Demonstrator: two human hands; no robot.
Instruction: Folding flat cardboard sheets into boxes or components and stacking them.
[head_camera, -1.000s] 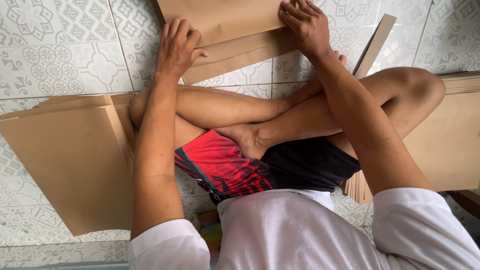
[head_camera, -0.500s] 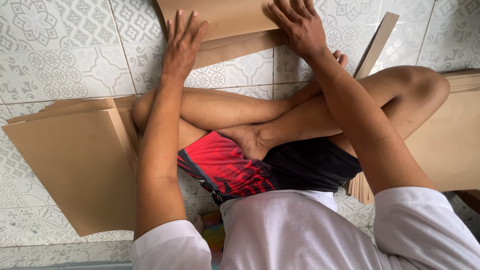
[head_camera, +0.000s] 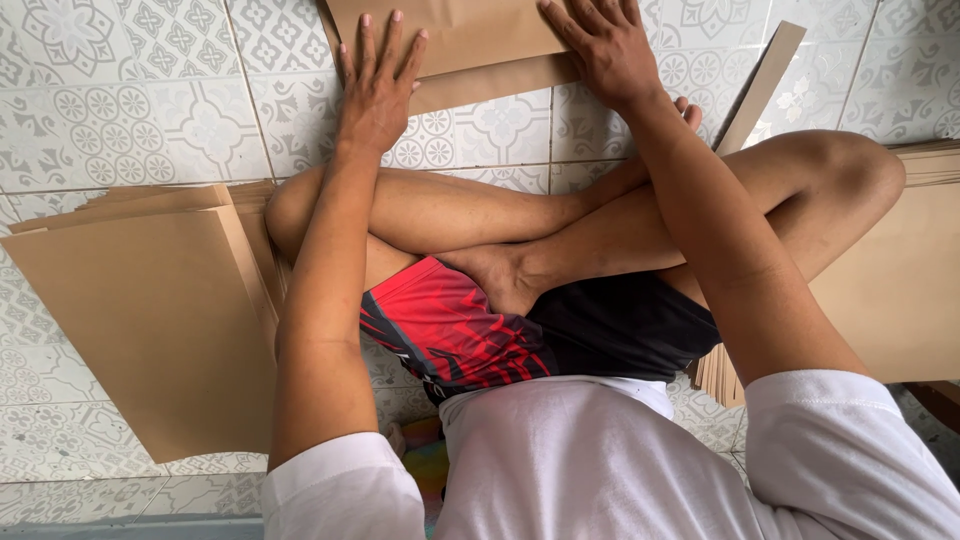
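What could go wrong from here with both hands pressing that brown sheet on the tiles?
1. The sheet lies on smooth floor tiles; the left hand and right hand press flat with fingers spread, no grip, so it could slide and any crease may run crooked.
2. The person leans over crossed legs, so a forward shift could nudge the left stack or the right stack out of line.
3. The loose strip lies beside the right forearm and could get knocked.

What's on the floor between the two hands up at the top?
In the head view, the folded brown paper sheet spans the stretch between the left hand and the right hand; both press flat on it, over patterned floor tiles.
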